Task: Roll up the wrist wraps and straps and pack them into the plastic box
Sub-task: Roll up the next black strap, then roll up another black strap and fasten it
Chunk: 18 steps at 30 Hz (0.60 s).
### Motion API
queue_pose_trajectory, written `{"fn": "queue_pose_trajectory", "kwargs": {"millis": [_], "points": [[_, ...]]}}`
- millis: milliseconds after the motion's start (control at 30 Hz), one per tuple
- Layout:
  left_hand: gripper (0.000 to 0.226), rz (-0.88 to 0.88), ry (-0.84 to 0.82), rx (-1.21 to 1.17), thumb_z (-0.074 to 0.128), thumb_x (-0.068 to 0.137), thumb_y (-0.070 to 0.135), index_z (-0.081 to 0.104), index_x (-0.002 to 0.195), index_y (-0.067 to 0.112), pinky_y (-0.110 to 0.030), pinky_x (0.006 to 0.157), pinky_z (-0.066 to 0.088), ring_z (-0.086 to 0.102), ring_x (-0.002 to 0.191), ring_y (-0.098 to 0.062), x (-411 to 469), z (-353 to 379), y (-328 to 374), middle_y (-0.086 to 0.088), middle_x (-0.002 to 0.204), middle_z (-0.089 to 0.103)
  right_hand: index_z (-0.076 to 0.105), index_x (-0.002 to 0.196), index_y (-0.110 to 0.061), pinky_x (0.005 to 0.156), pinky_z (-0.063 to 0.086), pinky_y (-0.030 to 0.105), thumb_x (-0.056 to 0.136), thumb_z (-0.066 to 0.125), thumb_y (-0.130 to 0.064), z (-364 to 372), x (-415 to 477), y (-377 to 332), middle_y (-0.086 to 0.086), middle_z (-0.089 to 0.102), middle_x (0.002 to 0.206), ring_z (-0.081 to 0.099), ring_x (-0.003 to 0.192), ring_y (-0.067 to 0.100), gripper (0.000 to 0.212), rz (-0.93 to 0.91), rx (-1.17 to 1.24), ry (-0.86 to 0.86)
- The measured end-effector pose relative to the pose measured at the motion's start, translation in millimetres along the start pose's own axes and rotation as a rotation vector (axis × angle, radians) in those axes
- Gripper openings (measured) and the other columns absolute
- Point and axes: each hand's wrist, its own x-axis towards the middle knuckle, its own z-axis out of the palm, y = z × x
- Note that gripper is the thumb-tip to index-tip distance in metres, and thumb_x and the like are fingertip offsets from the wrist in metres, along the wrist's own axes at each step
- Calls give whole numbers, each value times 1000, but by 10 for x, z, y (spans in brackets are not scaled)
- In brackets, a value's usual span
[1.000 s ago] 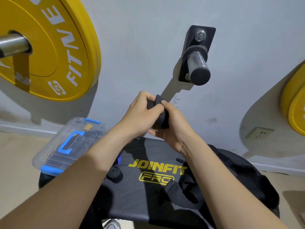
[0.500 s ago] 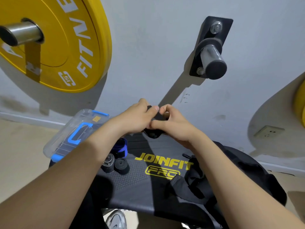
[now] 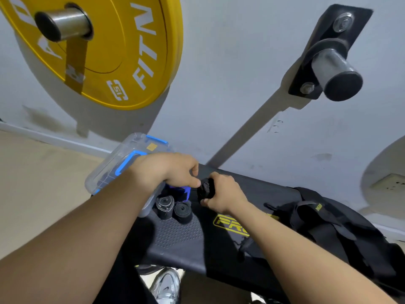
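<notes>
Box: the clear plastic box with blue latches (image 3: 114, 170) sits at the 9 o'clock end of the black padded bench (image 3: 179, 238), its lid on. Your left wrist covers part of it.
Box contents: dark shapes show through the clear lid, too blurred to name.
Task thing: the black rolled wrist wrap (image 3: 205, 189) is just above the bench top, near its far edge, at 3 o'clock from the box.
Right hand: your right hand (image 3: 225, 191) is clenched round the roll, fingers over the top and thumb underneath.
Left hand: your left hand (image 3: 166, 170) hangs at 9 o'clock from the roll with its fingers curled. Their tips reach the roll's bare end, but you cannot tell whether they pinch it.
Roll direction: the uncovered end faces about 9 o'clock, and your fist hides the rest, so the axis cannot be read more closely.
Finished rolls: a grey-patterned roll (image 3: 165, 204) and a plain black roll (image 3: 182, 210) stand on end, touching, at 7 o'clock from the held roll, with a blue wrap (image 3: 177, 190) just behind them.
Loose gear: a heap of black straps (image 3: 328, 227) lies at the bench's 3 o'clock end.
</notes>
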Motion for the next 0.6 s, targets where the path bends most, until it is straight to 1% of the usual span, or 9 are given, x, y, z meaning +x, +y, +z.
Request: {"fn": "queue_pose_trajectory", "kwargs": {"millis": [100,167,233,300,367,467,533,567,600], "points": [[39,-13,-62,23,65,104,45,63,136,23,-32,97,49,64,116,-21,-5,40,-61,1,134,67,53,116,-15,79,49,38,79,87,-37,184,50,-15,15,66,121,64,113,40,55,-49,-49,-178],[41,-15,-58,17,65,104,45,62,138,23,-30,95,47,63,116,-21,-20,38,-95,2,136,66,51,120,-13,80,49,36,83,85,-37,263,84,-63,16,68,122,65,113,40,55,-76,-56,-330],[43,-23,-46,18,63,104,46,61,141,24,-30,91,45,60,112,-20,-32,20,-116,2,136,64,48,125,-11,84,52,36,88,81,-36,273,116,-122,17,68,125,66,113,39,56,-54,-56,-413],[43,-28,-43,14,62,104,47,60,141,24,-31,96,48,61,112,-20,-26,9,-109,1,136,66,44,131,-8,90,56,40,90,79,-32,245,136,-159,20,66,128,65,114,40,59,-31,-72,-420],[41,-20,-57,17,62,104,48,61,137,25,-36,102,52,67,115,-23,5,17,-81,-2,131,71,42,134,-5,91,56,41,88,82,-32,171,131,-180,21,65,130,66,116,40,66,-14,-108,-430],[40,-7,-81,27,61,104,49,61,137,24,-37,103,53,70,116,-26,50,26,13,-7,126,75,42,135,-3,81,51,37,88,84,-38,-29,69,-175,21,65,130,66,114,38,71,-2,-201,-499],[40,14,-69,34,61,105,46,61,138,23,-32,98,51,67,113,-24,77,16,119,-1,125,72,50,131,-4,76,50,36,93,77,-45,-242,-13,-141,19,68,125,65,102,36,62,-20,-284,-505],[38,26,-55,42,60,106,44,62,137,23,-31,94,49,64,110,-22,93,11,188,1,122,71,57,127,-4,77,53,37,96,73,-47,-365,-60,-102,18,71,122,66,99,36,56,-41,-319,-480],[35,44,-38,51,60,106,42,63,135,23,-31,93,48,62,107,-22,114,8,263,1,118,70,63,124,-4,82,57,40,98,68,-48,-497,-108,-42,17,73,120,68,101,36,51,-61,-333,-444]]}}
